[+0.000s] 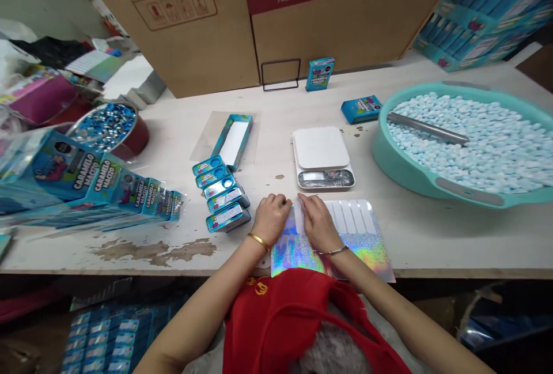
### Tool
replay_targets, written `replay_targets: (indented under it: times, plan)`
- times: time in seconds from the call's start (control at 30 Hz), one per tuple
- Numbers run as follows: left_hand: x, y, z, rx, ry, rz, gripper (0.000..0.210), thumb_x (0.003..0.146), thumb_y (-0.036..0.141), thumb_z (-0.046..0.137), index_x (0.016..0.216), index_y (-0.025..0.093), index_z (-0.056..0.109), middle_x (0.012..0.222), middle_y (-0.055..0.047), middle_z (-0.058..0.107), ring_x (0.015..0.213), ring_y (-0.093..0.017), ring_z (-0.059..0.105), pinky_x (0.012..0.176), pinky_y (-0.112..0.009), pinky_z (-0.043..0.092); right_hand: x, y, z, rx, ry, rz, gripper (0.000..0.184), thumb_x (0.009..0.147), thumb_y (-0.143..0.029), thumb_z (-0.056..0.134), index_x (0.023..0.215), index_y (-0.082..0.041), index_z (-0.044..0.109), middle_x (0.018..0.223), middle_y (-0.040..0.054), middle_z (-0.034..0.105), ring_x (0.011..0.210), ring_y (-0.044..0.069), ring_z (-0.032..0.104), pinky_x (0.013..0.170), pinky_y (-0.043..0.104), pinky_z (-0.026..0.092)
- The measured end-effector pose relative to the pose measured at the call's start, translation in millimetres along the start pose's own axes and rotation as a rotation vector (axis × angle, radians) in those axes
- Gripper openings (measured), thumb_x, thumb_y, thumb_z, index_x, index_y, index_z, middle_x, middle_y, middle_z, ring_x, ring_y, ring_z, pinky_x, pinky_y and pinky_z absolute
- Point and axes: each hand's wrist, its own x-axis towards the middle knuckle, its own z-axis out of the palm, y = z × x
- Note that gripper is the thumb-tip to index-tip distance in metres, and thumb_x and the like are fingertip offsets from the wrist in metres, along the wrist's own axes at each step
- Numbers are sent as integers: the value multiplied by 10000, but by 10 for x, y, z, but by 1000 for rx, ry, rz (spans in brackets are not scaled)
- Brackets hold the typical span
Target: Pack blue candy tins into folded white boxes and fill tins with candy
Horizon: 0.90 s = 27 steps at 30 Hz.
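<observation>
A shiny holographic sticker sheet [367, 247] lies at the table's front edge, with a row of pale strip labels in its upper part. My left hand [273, 218] is closed, its curled fingers gripping the sheet's upper left corner. From the other side, my right hand [318, 223] lies over the sheet, fingers together and tips at its top edge; what exactly is pinched there is hidden. Left of my hands several small blue candy boxes [227, 217] stand in a slanted row, some with silvery labels on their ends. Just beyond the hands sits a white digital scale [322, 149].
A turquoise tub [401, 175] of pale blue candies holds a metal scoop [427, 128]. Behind are an open blue tray box [244, 138], a wire frame [280, 87] and large cartons [216, 57]. At left stand stacked display boxes [108, 181] and a red bowl [138, 132] of wrapped sweets.
</observation>
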Motion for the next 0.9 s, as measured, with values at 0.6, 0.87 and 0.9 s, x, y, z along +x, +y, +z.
replay_targets:
  times: [0.6,0.87,0.9]
  plan:
    - [-472,186,-852,-1309,587,-697,174,783,308,679,768,183,558,719,16,568,673,-114,533,632,-231,416,97,-596,-323,656,-122,255,528,902,-638,380,1023,-191,636,899,61,606,831,195,565,749,327,463]
    - [-683,-7,-1040,-1463,774,-794,222,734,327,741,759,173,583,693,27,571,595,-72,499,563,-178,424,365,-1135,-202,798,-132,352,343,861,-543,543,927,-208,576,781,4,561,714,141,517,666,264,433]
    - [-701,-40,-1055,-1492,806,-794,224,732,327,743,760,175,581,704,28,573,596,-69,502,559,-172,426,404,-1165,-177,795,-120,364,390,863,-566,519,1020,-212,566,831,14,565,727,144,520,663,267,437]
